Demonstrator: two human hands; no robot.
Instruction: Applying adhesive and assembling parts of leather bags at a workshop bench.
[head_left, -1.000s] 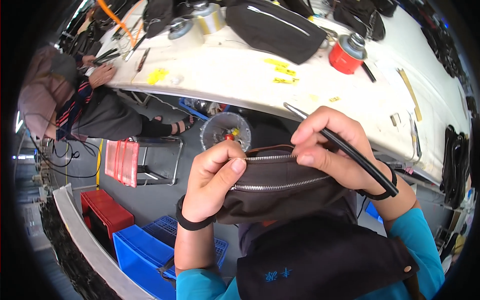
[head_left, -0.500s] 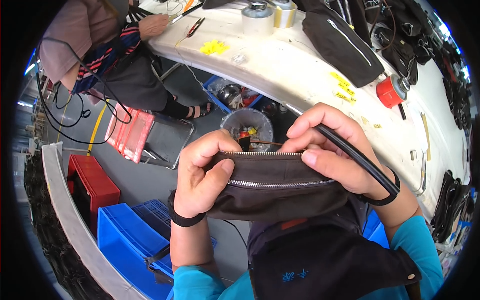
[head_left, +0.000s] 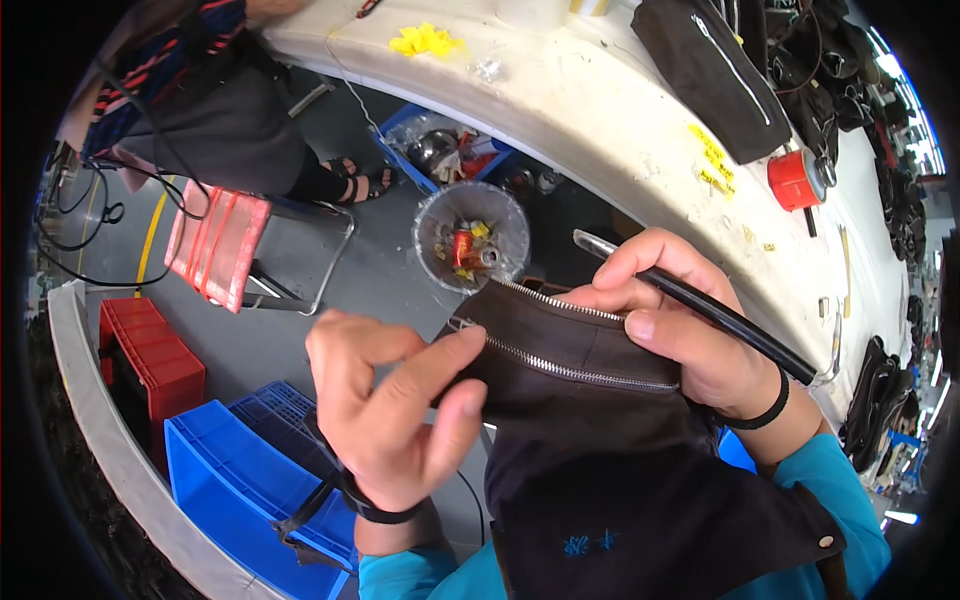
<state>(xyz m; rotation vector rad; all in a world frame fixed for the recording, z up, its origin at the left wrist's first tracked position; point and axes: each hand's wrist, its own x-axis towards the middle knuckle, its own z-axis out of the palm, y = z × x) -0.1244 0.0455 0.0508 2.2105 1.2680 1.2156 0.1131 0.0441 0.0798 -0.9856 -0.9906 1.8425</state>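
Head view: at the near left, the left hand has its fingers loosely curled, thumb well apart from the index finger, with nothing visible clasped between them. The index fingertip lies at the left end of the lower zipper, just right of its silver slider; whether it presses the cloth I cannot tell. The dark brown bag stretches rightward from that fingertip to the right hand, its upper zipper on the far edge. Farther off, beyond the bag, stands a clear bin. On the right, the right hand pinches the bag's far right corner, thumb on the near face, fingers behind, and also holds a black-handled tool slanting above the thumb.
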